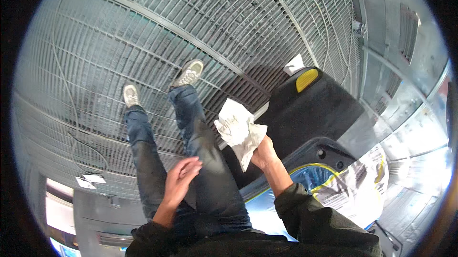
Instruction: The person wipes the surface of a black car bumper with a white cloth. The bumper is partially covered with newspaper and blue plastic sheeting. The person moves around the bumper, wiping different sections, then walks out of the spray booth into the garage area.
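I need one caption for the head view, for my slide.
Right hand holding a crumpled white sheet, left hand empty, above a grated floor.

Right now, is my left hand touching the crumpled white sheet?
Apart. The head view shows the left hand off to the sheet's left, with part of the dark trouser leg visible between them.

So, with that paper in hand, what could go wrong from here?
Two things, as far as I can judge. The crumpled white paper is held only near one end by the right grip, with the rest sticking out loose, so it might slip and drop onto the slatted floor. Also, the dark right sleeve is very near the pale plastic sheeting in this view, so it could brush or snag it.
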A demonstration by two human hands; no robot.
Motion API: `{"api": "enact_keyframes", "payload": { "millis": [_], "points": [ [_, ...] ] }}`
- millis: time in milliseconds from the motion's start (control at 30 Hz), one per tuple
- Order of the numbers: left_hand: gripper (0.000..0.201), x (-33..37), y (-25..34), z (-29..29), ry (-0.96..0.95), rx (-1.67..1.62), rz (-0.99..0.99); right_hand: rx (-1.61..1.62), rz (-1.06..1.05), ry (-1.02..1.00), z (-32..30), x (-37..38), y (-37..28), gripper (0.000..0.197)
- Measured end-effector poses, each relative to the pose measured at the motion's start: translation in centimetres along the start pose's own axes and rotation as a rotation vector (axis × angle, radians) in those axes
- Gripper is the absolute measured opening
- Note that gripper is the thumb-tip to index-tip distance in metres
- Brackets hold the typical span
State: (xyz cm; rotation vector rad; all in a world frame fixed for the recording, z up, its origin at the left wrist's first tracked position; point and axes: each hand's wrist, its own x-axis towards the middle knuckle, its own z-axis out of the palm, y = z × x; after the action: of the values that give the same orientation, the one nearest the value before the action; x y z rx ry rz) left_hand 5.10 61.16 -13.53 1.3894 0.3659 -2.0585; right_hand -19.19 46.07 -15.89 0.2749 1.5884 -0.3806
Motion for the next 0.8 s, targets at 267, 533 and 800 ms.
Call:
{"api": "enact_keyframes", "payload": {
  "millis": [267,533,800],
  "points": [
    [0.029,5.0,6.7,6.6,0.211,-0.163,0.154,0.372,0.172,-0.630,2.8,-1.0,2.2,0.048],
    [0.045,2.1,11.2,11.7,-0.148,1.290,0.826,0.485,0.160,-0.431,4.0,-2.0,0.2,0.071],
    [0.033,-1.3,14.0,14.4,-0.052,0.997,0.774,0.753,0.235,-0.683,7.9,-2.1,-2.3,0.076]
  ]
}}
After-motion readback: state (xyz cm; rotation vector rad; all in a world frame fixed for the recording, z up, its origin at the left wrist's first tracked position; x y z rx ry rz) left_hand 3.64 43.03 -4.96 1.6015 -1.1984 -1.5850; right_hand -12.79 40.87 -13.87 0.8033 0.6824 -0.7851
